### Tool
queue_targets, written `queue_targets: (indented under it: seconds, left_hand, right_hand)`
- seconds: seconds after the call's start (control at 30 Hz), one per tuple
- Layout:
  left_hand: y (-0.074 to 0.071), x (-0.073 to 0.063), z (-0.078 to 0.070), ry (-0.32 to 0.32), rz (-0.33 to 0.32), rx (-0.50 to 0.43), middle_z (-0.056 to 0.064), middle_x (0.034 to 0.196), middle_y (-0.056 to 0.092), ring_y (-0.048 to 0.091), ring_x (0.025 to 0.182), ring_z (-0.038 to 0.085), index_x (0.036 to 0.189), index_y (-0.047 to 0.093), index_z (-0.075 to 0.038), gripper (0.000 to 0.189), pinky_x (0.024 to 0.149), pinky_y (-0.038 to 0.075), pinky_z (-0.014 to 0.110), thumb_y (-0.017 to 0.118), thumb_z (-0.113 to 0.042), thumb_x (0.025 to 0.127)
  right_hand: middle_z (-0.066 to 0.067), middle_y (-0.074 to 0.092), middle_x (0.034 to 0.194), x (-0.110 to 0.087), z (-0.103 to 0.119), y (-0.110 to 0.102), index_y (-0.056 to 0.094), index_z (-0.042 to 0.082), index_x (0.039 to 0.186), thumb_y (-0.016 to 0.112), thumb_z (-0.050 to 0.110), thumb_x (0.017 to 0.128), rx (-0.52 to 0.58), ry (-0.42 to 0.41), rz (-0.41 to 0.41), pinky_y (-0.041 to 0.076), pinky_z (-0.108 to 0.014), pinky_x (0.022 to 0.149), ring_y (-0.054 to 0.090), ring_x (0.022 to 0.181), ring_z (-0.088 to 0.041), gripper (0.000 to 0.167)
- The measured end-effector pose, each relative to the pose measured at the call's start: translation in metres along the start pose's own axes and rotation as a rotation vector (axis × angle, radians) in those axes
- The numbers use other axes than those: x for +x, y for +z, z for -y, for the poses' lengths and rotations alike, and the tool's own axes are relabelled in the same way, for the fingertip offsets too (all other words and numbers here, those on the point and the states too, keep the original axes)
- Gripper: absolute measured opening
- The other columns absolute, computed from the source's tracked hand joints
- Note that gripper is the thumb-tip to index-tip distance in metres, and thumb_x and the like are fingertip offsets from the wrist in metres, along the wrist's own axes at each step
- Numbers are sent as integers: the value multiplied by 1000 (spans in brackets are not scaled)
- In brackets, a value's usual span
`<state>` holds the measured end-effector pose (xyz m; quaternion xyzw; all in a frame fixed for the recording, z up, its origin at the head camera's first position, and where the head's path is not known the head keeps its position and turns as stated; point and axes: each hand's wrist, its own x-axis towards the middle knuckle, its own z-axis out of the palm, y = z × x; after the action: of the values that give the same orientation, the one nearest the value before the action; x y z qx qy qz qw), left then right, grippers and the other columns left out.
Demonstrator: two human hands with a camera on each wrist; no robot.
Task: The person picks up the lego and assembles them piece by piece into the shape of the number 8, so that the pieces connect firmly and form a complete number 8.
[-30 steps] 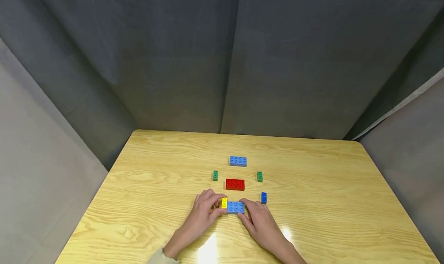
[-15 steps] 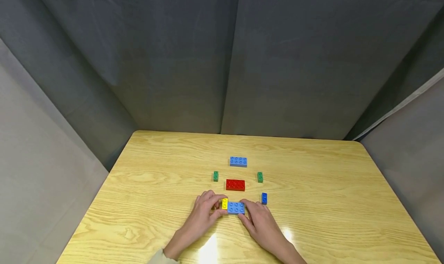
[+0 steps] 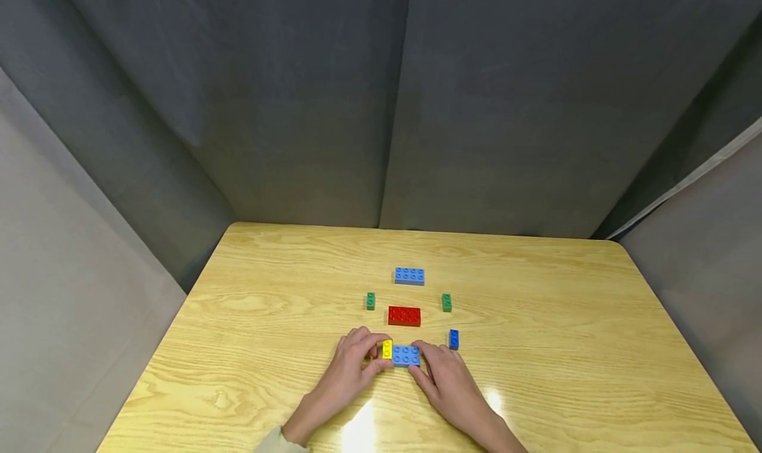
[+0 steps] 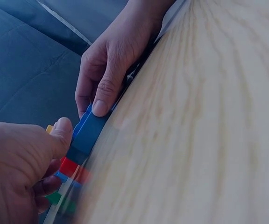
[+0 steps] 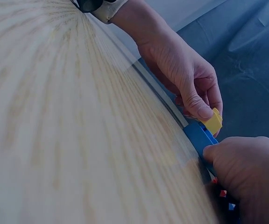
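Thumb and fingers of my left hand pinch a small yellow two-stud brick by its short ends. It sits over the left end of a light blue brick, close on top of the studs, and looks tilted in the right wrist view, where the yellow brick rises above the blue brick. My right hand grips the right end of that blue brick, thumb on the near side and fingers on the far side. In the left wrist view, the right thumb presses the blue brick's side.
Beyond the hands lie a red brick, a second light blue brick, and two small green bricks, one left and one right. A small dark blue brick lies just past the right hand. Grey curtains surround the wooden table.
The left hand and yellow brick have edged very slightly right over the blue brick's end. The right hand keeps its grip, and the other bricks stay in place.
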<state>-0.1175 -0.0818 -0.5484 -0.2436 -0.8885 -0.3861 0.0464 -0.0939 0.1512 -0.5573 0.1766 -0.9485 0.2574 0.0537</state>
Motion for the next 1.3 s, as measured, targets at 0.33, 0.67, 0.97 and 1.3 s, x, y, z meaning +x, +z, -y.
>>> queue_targets:
  seconds: [0.33, 0.67, 0.97, 1.3]
  left_hand:
    - [3, 0, -1, 13, -20, 29, -11, 85, 50, 42, 79, 7, 124, 72, -15, 41, 77, 35, 27, 83, -30, 87]
    - [7, 2, -4, 23, -69, 120, -13, 80, 47, 41, 74, 5, 121, 74, -11, 42, 69, 38, 21, 84, -31, 85]
    - [6, 2, -6, 3, -65, 127, -13, 77, 46, 41, 71, 5, 119, 75, -11, 40, 65, 37, 20, 85, -30, 85]
    - [9, 2, -6, 10, -76, 135, -14, 75, 47, 40, 69, 4, 120, 74, -10, 40, 65, 37, 20, 85, -28, 85]
  right_hand:
    - [17, 52, 84, 0, 2, -3, 66, 9, 135, 71, 33, 101, 14, -8, -9, 44, -36, 84, 48, 81, -5, 42]
    - [17, 53, 84, 0, 2, -3, 66, 10, 135, 71, 33, 101, 2, -3, -2, 44, -35, 82, 48, 81, -5, 42]
    - [19, 48, 80, 0, 2, -2, 66, 10, 135, 71, 34, 101, 0, 5, 8, 38, -29, 76, 45, 79, -5, 42]
    - [17, 55, 84, 0, 1, -1, 66, 10, 134, 70, 35, 101, -4, -9, -6, 42, -31, 78, 47, 80, -4, 42]
